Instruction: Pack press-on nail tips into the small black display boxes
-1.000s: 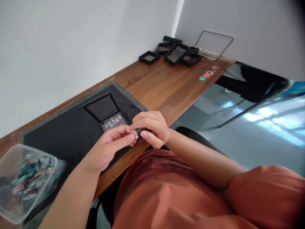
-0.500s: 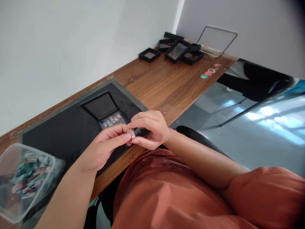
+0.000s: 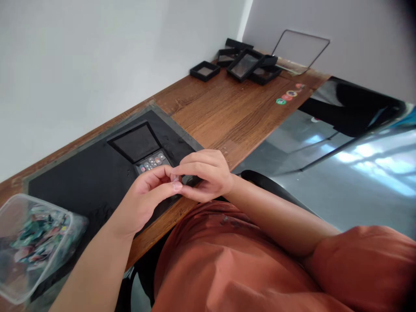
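My left hand (image 3: 147,197) and my right hand (image 3: 206,175) meet at their fingertips over the table's front edge. Between them is a small clear packet (image 3: 176,178), mostly covered by the fingers; its contents are too small to tell. The left thumb and fingers pinch it, and the right fingertips press against it from the other side. Just beyond the hands lies an open black case (image 3: 134,143) on a black mat (image 3: 81,173). Several small round pieces (image 3: 152,162) sit in its near half, partly hidden behind my left hand.
A clear plastic tub (image 3: 69,234) of small wrapped pieces stands at the left. Several black frames (image 3: 204,70) lie at the table's far end near a wire stand (image 3: 305,34). Round stickers (image 3: 286,97) lie near the right edge. A black chair (image 3: 260,178) is beside my right arm.
The fingers have closed further around the small packet, so less of it shows. My right fingertips have come closer to the left thumb. The view has shifted slightly.
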A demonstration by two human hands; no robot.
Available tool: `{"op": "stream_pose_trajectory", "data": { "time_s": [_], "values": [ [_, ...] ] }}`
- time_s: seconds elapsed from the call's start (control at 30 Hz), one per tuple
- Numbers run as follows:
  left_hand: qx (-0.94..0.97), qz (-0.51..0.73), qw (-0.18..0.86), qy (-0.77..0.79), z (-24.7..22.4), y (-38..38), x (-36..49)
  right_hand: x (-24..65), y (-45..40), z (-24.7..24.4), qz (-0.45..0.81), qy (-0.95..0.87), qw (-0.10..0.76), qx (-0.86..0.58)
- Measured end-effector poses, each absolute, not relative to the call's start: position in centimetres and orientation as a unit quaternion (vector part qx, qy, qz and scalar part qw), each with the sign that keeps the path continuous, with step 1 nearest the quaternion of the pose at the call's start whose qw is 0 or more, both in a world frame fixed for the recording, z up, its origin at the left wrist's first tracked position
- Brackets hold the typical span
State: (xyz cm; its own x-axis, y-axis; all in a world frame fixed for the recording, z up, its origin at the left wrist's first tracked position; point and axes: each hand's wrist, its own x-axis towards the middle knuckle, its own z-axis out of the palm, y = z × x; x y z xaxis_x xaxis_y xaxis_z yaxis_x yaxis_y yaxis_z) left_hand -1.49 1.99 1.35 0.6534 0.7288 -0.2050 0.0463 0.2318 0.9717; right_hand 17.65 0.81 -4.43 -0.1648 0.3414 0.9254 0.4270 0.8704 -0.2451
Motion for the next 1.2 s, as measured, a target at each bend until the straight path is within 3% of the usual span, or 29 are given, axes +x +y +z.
{"op": "stream_pose_trajectory", "data": {
  "time_s": [0.5,0.97,1.2],
  "values": [
    [0.621,0.180,0.691,0.324,1.22,1.96,-1.43,17.51,0.83,-4.52,-0.070,-0.770,0.585,-0.246],
    [0.592,0.175,0.737,0.277,1.33,1.90,-1.71,17.51,0.89,-4.44,-0.086,-0.752,0.602,-0.254],
    [0.602,0.185,0.710,0.314,1.00,2.14,-1.56,17.43,0.80,-4.68,-0.097,-0.748,0.606,-0.254]
  ]
}}
